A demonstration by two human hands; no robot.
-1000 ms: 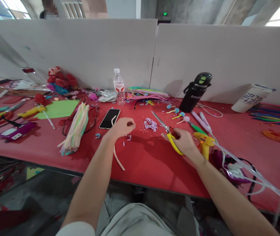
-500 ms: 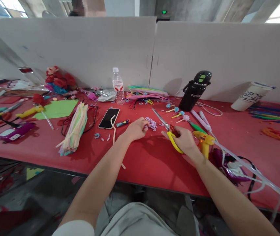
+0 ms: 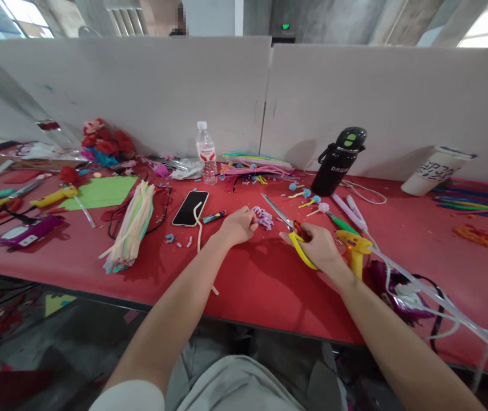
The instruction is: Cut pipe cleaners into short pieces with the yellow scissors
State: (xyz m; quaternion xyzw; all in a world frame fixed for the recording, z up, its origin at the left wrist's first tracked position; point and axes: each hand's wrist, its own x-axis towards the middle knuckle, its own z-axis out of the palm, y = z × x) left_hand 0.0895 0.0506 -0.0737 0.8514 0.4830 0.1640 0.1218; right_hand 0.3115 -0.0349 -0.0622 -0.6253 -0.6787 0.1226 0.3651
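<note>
My left hand [image 3: 241, 225] rests at the left edge of a small pile of short purple pieces [image 3: 263, 218], its fingers curled together; whatever they pinch is too small to make out. My right hand [image 3: 315, 244] is closed around the yellow and red handles of a pair of scissors [image 3: 298, 249], whose blades point up and left toward the pile. A cream fuzzy stem [image 3: 199, 230] lies partly over a black phone [image 3: 189, 209] and passes under my left forearm. Beside the phone is a dark glue stick or marker-like tube [image 3: 214, 217].
A yellow glue gun [image 3: 355, 245] stands right of my right hand. Behind are a black bottle [image 3: 338, 162], a water bottle [image 3: 206, 154] and small pompom flowers [image 3: 323, 208]. Left lies a bundle of pale stems [image 3: 130, 231]; a white cup [image 3: 434, 171] leans at right.
The camera view has shifted slightly. My right hand and the scissors have moved a little to the left; my left hand stays by the purple pile.
</note>
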